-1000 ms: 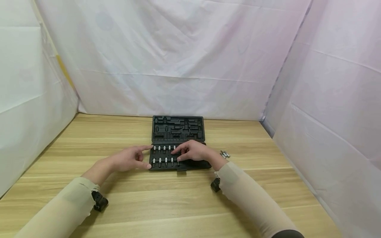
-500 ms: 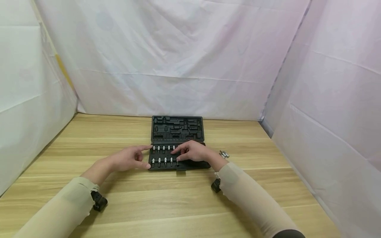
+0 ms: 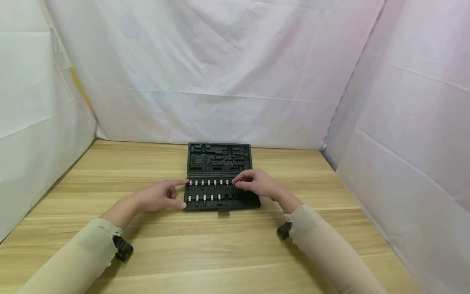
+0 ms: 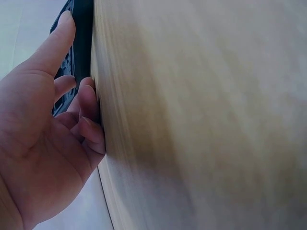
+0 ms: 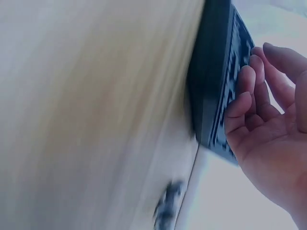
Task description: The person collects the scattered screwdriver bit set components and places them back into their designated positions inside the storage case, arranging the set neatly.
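Black case (image 3: 249, 200) open on wooden table (image 3: 205, 249), lid (image 3: 220, 158) at its far side. Left hand (image 3: 158, 197) at the case's left end — index finger and thumb extended against that edge, grasping nothing. Right hand (image 3: 258, 183): thumb and index fingertips at the rightmost bit (image 3: 233, 184) of the case's back row; cannot tell whether pinched. Front row (image 3: 204, 199): five bits, left part of case. Blurred loose pieces (image 5: 168, 206) lie beside the case's right end.
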Available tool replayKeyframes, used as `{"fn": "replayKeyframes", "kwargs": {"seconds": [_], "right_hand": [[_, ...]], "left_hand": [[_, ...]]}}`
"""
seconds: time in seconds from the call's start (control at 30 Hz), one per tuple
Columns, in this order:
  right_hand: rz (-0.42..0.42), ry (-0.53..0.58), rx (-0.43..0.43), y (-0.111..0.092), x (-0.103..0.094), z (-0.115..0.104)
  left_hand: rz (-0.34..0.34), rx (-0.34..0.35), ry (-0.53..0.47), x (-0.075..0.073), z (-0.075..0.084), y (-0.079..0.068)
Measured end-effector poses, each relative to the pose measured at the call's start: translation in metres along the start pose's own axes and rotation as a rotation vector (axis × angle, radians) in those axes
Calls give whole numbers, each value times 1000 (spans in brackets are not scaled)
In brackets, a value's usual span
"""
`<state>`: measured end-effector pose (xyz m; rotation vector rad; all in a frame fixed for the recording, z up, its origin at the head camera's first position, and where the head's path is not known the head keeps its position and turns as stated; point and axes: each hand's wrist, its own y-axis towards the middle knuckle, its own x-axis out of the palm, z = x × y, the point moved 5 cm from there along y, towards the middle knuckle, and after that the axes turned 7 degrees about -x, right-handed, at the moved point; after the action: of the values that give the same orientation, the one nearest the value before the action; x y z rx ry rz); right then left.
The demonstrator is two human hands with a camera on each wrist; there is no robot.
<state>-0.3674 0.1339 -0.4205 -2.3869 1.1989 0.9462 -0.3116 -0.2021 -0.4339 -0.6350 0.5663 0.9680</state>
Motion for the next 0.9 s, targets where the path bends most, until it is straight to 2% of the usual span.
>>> {"fn": "replayKeyframes", "kwargs": {"seconds": [0.3, 0.5, 0.67, 0.9], "right_hand": [[121, 0, 37, -33, -43, 37], [158, -1, 79, -57, -64, 59], [155, -14, 83, -71, -75, 73], [52, -50, 108, -83, -81, 86]], "left_hand": [[5, -3, 12, -1, 0, 1], [4, -1, 16, -1, 2, 0], [5, -1, 24, -1, 2, 0], [6, -4, 19, -1, 1, 0]]}}
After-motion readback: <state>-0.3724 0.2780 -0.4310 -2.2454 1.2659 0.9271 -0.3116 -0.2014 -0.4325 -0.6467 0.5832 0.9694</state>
